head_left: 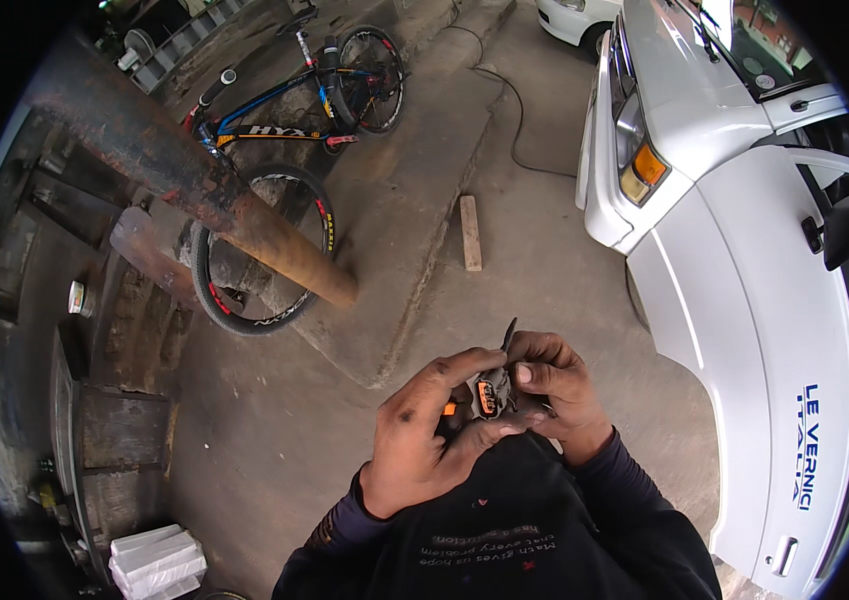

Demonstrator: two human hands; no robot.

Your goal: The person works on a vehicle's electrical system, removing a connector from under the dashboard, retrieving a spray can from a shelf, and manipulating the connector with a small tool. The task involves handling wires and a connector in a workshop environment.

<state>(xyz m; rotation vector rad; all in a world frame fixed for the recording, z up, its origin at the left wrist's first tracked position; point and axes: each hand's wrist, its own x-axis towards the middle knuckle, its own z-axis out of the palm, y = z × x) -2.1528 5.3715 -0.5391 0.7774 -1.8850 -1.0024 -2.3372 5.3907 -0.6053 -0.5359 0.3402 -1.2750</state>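
Close in front of my chest, both hands hold a small dark part with an orange insert in its open face, which looks like an electrical connector [489, 397]. My left hand [422, 425] has its fingers and thumb curled round its left side. On the other side, my right hand [561, 388] pinches it between thumb and bent fingers. A thin dark strip [510, 332] sticks up between the fingertips; whether it belongs to the connector I cannot tell. Another bit of orange [449, 409] shows inside the left hand, mostly hidden by the fingers.
A white vehicle with its door [744, 330] open stands at the right. A rusty post [284, 245] slants in front of a bicycle [274, 130] at the left. A wooden block [470, 233] lies on the concrete, with a black cable [519, 120] beyond. White bundles [156, 562] sit lower left.
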